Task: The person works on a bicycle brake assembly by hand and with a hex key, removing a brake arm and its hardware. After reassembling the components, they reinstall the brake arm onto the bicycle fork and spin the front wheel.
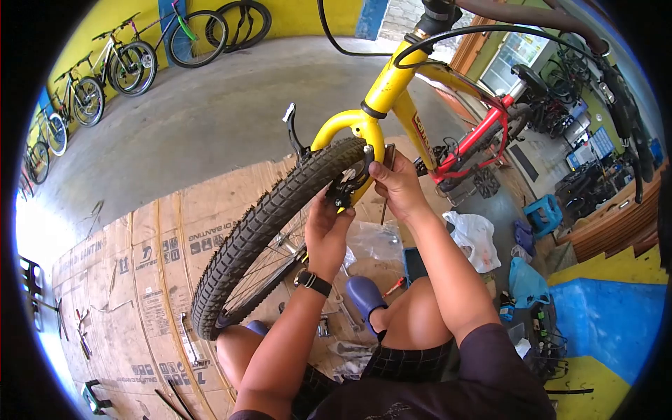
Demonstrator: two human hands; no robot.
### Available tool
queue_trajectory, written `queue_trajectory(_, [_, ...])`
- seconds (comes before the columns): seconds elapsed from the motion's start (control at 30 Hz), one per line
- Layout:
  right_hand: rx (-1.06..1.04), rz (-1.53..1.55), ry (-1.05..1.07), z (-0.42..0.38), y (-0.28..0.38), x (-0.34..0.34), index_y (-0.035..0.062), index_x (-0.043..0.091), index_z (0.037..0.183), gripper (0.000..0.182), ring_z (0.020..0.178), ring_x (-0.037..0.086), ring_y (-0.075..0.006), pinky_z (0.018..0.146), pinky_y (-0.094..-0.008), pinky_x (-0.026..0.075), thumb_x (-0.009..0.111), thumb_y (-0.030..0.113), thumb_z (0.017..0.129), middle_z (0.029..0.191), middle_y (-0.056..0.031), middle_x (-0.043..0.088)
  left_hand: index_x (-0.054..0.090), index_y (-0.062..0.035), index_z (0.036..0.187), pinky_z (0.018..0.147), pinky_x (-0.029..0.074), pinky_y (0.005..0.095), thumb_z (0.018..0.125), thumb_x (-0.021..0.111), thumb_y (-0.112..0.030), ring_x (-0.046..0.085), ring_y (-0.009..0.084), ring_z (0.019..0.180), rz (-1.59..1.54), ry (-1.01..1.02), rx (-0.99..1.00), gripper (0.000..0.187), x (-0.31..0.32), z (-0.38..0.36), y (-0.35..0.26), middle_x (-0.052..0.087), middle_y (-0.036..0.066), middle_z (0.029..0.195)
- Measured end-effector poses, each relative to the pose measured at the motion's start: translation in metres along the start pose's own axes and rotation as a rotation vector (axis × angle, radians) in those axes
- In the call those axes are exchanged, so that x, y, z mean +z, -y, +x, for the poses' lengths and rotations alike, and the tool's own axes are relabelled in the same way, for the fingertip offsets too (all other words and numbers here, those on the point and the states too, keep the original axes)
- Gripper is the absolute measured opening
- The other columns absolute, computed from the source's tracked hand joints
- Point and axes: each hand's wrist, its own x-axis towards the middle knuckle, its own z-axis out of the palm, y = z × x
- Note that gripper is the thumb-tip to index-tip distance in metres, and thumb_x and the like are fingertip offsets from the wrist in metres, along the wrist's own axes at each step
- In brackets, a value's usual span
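A yellow bicycle fork (378, 133) stands in front of me with a knobby-tyred wheel (273, 203) between its legs. One black brake arm (297, 133) tilts outward on the far side of the tyre. My left hand (327, 227), a watch on its wrist, is closed around the other black brake arm (343, 192) by the near fork leg. Beside that leg, my right hand (400, 187) pinches a thin hex key (384, 210), its long end pointing down. Some of the fingertips are hidden behind the fork and brake.
Flattened cardboard (154, 259) covers the floor, with a wrench (187, 336) and pliers (82, 336) on it. A white plastic bag (472, 238) and a blue stool (542, 213) are at the right. Several bicycles (133, 66) line the yellow wall. The bike's red rear frame (476, 136) extends behind the fork.
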Motion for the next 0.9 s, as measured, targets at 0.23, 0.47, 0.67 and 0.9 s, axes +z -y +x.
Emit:
queue_trajectory(0.23, [-0.093,-0.138,0.156,0.002,0.005,-0.025,0.0024,0.058,0.126,0.062,0.075,0.046,-0.0013,0.062,-0.0179,0.037,0.089,0.024,0.077,0.101,0.0045,0.06,0.059,0.0043,0.135,0.096,0.048,0.026,0.1,0.063,-0.012,0.062,0.0097,0.105,0.181,-0.184,0.011,0.038,0.011,-0.002,-0.004,0.069,0.008,0.118])
queue_trajectory(0.47, [-0.132,-0.116,0.228,-0.003,0.003,-0.026,-0.0018,0.044,0.145,0.097,0.083,0.051,-0.0007,0.059,-0.0143,0.035,0.091,0.039,0.07,0.132,-0.0025,0.058,0.062,0.0051,0.13,0.093,0.051,0.0292,0.093,0.071,-0.016,0.067,0.0134,0.102,0.342,-0.171,0.209,0.043,0.011,0.0,0.014,0.073,0.01,0.109])
queue_trajectory(0.67, [-0.132,-0.097,0.241,0.0,0.005,-0.025,0.0003,0.046,0.142,0.09,0.074,0.049,0.0015,0.054,-0.0134,0.033,0.09,0.037,0.073,0.129,-0.0018,0.059,0.068,-0.0024,0.124,0.087,0.053,0.0303,0.086,0.078,-0.02,0.072,0.0156,0.095,0.475,-0.221,0.202,0.044,0.011,0.005,0.019,0.076,0.011,0.104])
queue_trajectory(0.9, [-0.117,-0.129,0.042,0.003,0.006,-0.003,0.0063,0.059,0.116,0.054,0.056,0.039,0.0023,0.045,-0.0164,0.025,0.087,0.033,0.079,0.098,0.0039,0.062,0.062,0.0082,0.126,0.084,0.052,0.0242,0.089,0.077,-0.01,0.065,0.0104,0.096,0.437,-0.251,0.132,0.043,0.017,0.003,0.012,0.072,0.01,0.11])
